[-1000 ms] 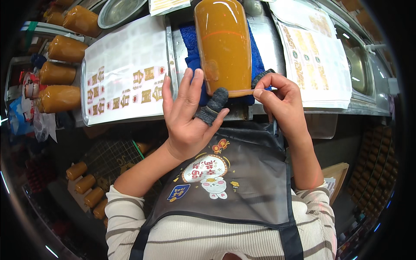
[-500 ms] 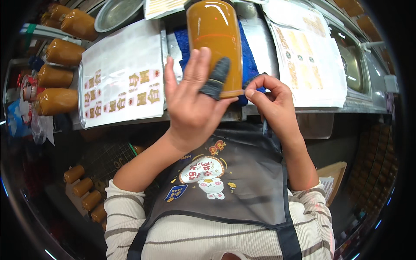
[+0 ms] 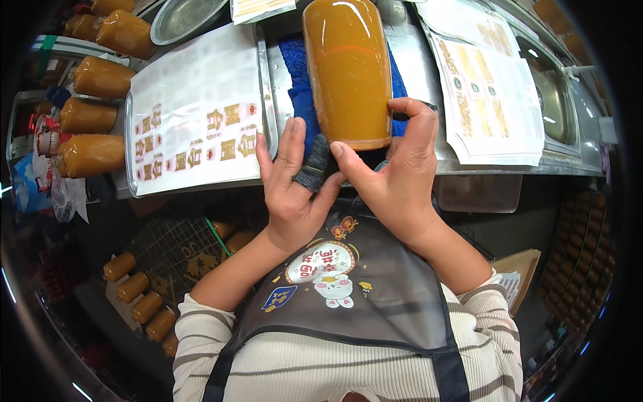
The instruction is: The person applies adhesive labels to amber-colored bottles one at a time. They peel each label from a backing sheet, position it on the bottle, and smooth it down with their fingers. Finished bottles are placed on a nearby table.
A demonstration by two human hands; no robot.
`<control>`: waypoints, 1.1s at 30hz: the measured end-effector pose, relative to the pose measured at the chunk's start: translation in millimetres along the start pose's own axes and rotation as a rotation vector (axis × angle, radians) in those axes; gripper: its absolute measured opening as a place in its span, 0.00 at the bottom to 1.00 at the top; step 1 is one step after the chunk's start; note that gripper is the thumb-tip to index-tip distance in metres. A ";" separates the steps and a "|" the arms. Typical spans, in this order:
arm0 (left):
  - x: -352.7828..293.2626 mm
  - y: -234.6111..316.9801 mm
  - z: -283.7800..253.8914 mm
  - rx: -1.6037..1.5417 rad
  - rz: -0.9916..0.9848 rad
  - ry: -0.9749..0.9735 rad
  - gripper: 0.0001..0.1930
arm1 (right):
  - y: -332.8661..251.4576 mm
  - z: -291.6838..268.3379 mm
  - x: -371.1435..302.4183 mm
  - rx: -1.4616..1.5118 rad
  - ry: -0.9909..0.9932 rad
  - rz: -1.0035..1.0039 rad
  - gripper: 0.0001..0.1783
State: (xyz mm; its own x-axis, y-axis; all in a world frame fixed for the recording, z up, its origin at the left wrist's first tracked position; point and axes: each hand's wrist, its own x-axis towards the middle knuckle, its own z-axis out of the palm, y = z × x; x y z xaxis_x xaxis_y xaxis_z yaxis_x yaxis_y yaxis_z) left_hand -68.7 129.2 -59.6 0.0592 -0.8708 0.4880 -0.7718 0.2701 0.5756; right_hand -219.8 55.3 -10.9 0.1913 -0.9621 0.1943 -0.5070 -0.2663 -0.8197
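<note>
A glossy amber-brown jar (image 3: 349, 74) lies on a blue cloth (image 3: 295, 63) with one end toward me. My right hand (image 3: 405, 164) holds that near end, its thumb on the bottom rim and its index finger along the right side. My left hand (image 3: 291, 177) is beside the lower left edge with its fingers apart. A dark finger cot (image 3: 312, 164) covers its index finger, which touches or nearly touches the jar. The left thumb points toward the right thumb. Behind the jar, the other fingers of my right hand are partly hidden.
On the left, a tray (image 3: 131, 161) bears a sheet of gold decals (image 3: 201, 100); more decal sheets (image 3: 485, 114) lie at right. Several amber jars (image 3: 94, 157) stand at far left, others (image 3: 144, 307) below. A metal bowl (image 3: 181, 23) and a sink (image 3: 552, 100) flank the counter.
My left hand has slid off the jar's face toward its lower left edge. My right hand has moved left, with its thumb now on the bottom rim. The jar's face is more exposed.
</note>
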 end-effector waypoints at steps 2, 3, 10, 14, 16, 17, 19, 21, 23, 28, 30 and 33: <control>1.9 0.2 0.1 0.029 0.013 -0.003 0.22 | 1.7 0.3 1.0 0.039 -0.010 0.030 0.40; 2.0 1.9 2.1 0.034 0.009 0.001 0.22 | 3.3 -0.1 2.7 0.035 -0.012 0.007 0.40; 8.1 4.3 -0.9 0.001 0.068 0.007 0.19 | 10.4 -2.3 2.3 0.053 -0.001 -0.060 0.36; 13.1 8.6 -1.1 0.018 0.079 0.007 0.17 | 11.7 -4.7 3.1 0.047 0.007 -0.077 0.34; 14.6 9.2 -2.1 0.041 0.089 0.000 0.16 | 13.2 -4.6 3.1 0.067 0.016 -0.092 0.33; 15.5 9.5 -2.6 0.052 0.097 -0.004 0.16 | 13.9 -4.9 3.1 0.076 0.020 -0.099 0.33; 17.5 9.5 -4.5 0.074 0.115 -0.014 0.15 | 15.6 -5.8 3.2 0.094 0.020 -0.106 0.32; 19.6 10.2 -5.4 0.086 0.127 -0.020 0.15 | 17.9 -6.3 2.5 0.113 0.019 -0.113 0.31; 20.2 9.7 -5.6 0.103 0.135 -0.024 0.14 | 18.1 -6.7 1.7 0.158 0.000 -0.077 0.29; 20.0 7.4 -7.6 0.142 0.152 -0.031 0.13 | 22.9 -8.7 -0.2 0.273 -0.047 -0.048 0.24; 21.4 8.5 -9.0 0.144 0.150 -0.031 0.13 | 28.7 -7.7 -0.5 0.371 -0.054 -0.047 0.21; 22.0 5.6 -10.5 0.156 0.172 -0.038 0.12 | 38.4 -2.5 0.6 0.503 -0.032 -0.058 0.20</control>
State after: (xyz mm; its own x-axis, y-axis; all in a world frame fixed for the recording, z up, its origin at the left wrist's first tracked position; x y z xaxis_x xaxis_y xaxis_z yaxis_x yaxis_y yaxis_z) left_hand -65.1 115.8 -38.7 -0.1031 -0.8330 0.5436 -0.8573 0.3516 0.3761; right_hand -241.3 44.3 -40.9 0.2372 -0.9420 0.2373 -0.0282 -0.2509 -0.9676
